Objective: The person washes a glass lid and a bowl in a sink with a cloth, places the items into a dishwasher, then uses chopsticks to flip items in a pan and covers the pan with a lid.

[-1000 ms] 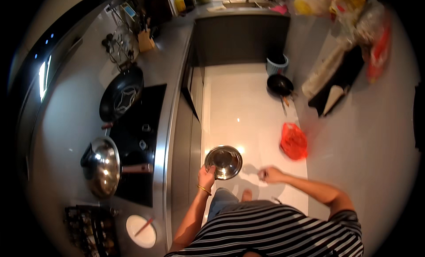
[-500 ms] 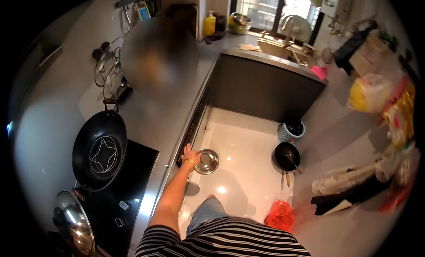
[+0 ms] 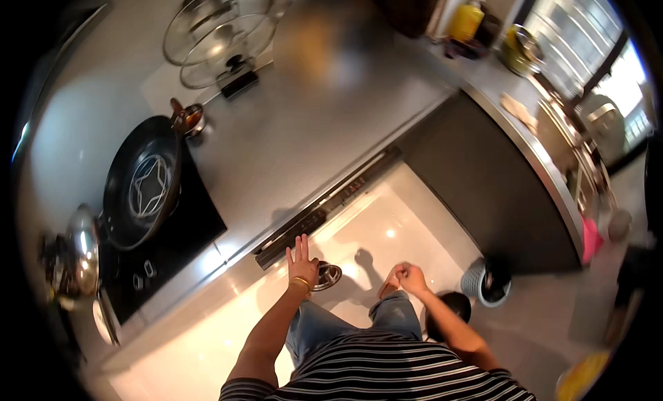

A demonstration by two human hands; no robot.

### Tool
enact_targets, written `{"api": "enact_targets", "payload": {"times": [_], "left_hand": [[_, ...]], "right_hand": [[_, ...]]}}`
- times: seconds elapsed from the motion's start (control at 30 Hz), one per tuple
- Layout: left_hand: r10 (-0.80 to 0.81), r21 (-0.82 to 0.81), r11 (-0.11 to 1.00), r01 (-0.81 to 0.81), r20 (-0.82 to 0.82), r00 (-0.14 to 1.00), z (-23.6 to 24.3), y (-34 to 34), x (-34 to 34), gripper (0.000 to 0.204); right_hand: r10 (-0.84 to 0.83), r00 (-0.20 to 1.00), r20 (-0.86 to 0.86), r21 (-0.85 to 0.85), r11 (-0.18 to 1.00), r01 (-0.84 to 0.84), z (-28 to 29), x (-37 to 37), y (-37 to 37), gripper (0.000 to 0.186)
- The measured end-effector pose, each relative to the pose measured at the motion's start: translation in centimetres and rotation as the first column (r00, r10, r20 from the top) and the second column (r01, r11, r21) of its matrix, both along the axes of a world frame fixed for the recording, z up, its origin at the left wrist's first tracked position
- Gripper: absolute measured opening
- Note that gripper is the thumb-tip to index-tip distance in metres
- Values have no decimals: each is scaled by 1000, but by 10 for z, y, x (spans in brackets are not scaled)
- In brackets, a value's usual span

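My left hand [image 3: 302, 265], a gold band at its wrist, reaches toward the dark control strip [image 3: 309, 224] under the counter edge. Its fingers are stretched out, their tips close to the strip. Against the thumb side is a shiny steel bowl [image 3: 327, 276], partly covered by the hand; whether the thumb grips it I cannot tell. To the right, my right hand [image 3: 413, 279] hovers above my foot with its fingers curled in. What it holds, if anything, is hidden.
On the black cooktop [image 3: 197, 228] stands a black wok [image 3: 141, 183] with a wire star rack inside. Glass lids [image 3: 224, 49] lean at the wall. A grey-blue basket [image 3: 476, 284] and a black pan [image 3: 449, 315] are at my right, below the sink counter [image 3: 552, 166].
My view has swung round, so the counter now slants across it. My right hand has come into view. My left hand's fingers point more straight ahead, and the steel bowl shows less of its face.
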State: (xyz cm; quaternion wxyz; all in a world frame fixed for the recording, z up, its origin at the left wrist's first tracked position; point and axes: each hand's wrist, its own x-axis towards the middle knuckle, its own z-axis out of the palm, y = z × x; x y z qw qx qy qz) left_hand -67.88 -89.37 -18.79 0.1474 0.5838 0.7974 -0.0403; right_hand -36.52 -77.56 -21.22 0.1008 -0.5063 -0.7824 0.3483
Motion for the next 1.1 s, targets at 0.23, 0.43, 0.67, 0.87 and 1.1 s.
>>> {"api": "enact_targets", "payload": {"times": [0.23,0.43,0.67,0.87,1.1], "left_hand": [[201,-215,961,-174,110,973,-6,-20,112,28],[302,-331,928,-169,408,861,-48,-64,204,34],[478,-49,815,-577,619,623,-145,-108,236,27],[490,-292,871,-395,562,666,-135,-90,229,27],[566,-571,799,-192,602,563,-287,-143,279,33]], "right_hand": [[601,799,25,421,719,-553,69,-122,153,22],[730,648,218,155,629,-762,-6,-154,146,41],[663,655,363,327,567,-756,-95,-235,166,56],[624,741,248,476,588,-654,-133,-286,180,52],[508,739,443,551,496,-671,-106,-309,167,41]]}}
